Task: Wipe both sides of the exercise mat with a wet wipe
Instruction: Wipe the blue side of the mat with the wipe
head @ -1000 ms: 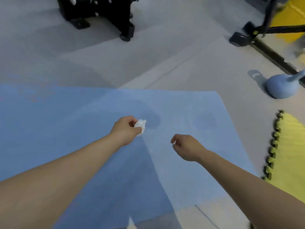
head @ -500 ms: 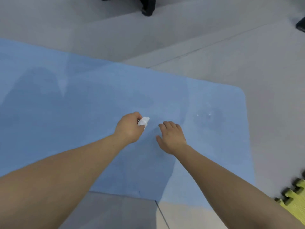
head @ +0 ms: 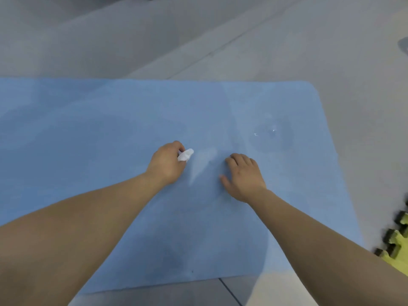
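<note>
A blue exercise mat (head: 88, 133) lies flat on the grey floor and fills most of the view. My left hand (head: 165, 163) is closed around a crumpled white wet wipe (head: 185, 155), whose tip sticks out to the right, just above the mat's middle. My right hand (head: 244, 176) rests palm down on the mat a little to the right, fingers spread and holding nothing. A darker damp patch (head: 270, 135) with small glints shows on the mat further right.
Grey floor tiles (head: 265, 51) surround the mat. A yellow-green interlocking foam tile (head: 399, 246) with dark toothed edges lies at the right edge, close to the mat's near right corner.
The view has tilted down, so the gym equipment and kettlebell left the frame. My right hand went from a loose fist in the air to lying flat on the mat. The left keeps the wipe.
</note>
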Available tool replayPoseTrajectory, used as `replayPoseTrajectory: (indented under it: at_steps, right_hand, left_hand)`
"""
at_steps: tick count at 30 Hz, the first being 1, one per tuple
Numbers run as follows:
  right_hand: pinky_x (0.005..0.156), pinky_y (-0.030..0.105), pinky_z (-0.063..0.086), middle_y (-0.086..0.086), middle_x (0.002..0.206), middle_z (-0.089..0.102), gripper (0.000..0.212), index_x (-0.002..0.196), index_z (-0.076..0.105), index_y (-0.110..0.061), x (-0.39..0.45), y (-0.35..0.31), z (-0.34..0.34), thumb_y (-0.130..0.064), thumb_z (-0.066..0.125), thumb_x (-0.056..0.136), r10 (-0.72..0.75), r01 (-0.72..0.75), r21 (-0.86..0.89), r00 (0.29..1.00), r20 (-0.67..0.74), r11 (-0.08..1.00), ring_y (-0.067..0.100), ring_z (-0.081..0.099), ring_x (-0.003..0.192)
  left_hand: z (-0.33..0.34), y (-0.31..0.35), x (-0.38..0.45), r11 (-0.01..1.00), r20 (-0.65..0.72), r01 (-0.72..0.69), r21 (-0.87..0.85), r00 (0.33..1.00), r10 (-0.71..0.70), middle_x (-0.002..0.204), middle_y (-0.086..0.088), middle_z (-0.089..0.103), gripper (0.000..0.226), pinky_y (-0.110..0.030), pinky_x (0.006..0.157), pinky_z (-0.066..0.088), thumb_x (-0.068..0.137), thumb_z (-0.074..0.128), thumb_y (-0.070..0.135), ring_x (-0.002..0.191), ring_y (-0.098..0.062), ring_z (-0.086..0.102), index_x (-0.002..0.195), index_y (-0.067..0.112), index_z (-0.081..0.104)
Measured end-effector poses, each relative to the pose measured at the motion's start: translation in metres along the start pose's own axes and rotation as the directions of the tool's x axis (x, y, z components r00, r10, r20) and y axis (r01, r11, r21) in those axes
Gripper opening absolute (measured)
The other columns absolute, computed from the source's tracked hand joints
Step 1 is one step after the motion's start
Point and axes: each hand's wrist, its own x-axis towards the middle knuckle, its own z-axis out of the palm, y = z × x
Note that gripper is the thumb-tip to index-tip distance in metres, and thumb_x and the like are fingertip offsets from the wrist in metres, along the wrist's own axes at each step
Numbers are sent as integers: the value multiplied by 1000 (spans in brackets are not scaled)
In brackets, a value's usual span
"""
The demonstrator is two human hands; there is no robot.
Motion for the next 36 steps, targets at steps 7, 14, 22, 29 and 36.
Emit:
replayPoseTrajectory:
  at_steps: [7, 14, 22, 29, 36]
  right_hand:
    - [121, 48, 3, 6, 164, -6, 90, 156, 12, -19, -4, 16, 42, -77, 24, 88, 137, -131, 63, 986, -94, 989, 23, -12, 150]
    - [121, 50, 4, 4, 163, -14, 95, 157, 4, -19, -4, 8, 45, -81, 21, 86, 189, -184, 62, 978, -92, 981, 22, -20, 148]
    - [121, 50, 5, 5, 163, -12, 96, 157, 6, -18, -3, 8, 46, -79, 25, 85, 188, -180, 96, 978, -88, 979, 22, -17, 149]
    - [120, 51, 6, 8, 164, -6, 108, 156, 13, -13, -5, 10, 45, -79, 41, 76, 153, -140, 138, 984, -91, 981, 24, -13, 150]
    - [120, 51, 8, 8, 164, -4, 110, 156, 13, -13, -6, 11, 45, -82, 41, 75, 144, -131, 121, 985, -99, 984, 23, -11, 150]
  left_hand:
    - [0, -23, 44, 959, -186, -190, 210, 955, 230, 97, -16, 60, 15, -41, 76, 44, 92, 61, 10, 89, -38, 59, 104, 7, 69]
    - [19, -19, 63, 954, -175, -205, 217, 954, 245, 89, -15, 57, 15, -37, 69, 43, 95, 59, 10, 81, -37, 59, 98, 4, 72]
    - [62, 24, 18, 874, 25, -477, 98, 879, 477, 74, -17, 63, 23, -38, 60, 54, 85, 53, 16, 67, -38, 64, 86, 7, 74]
    - [80, 28, 9, 740, 268, -652, 163, 751, 603, 98, -12, 61, 24, -35, 78, 43, 97, 47, 19, 92, -32, 57, 103, 10, 69]
    - [4, -4, 81, 782, 114, -527, 334, 846, 521, 74, -14, 51, 26, -35, 63, 24, 95, 55, 27, 75, -35, 55, 74, 11, 56]
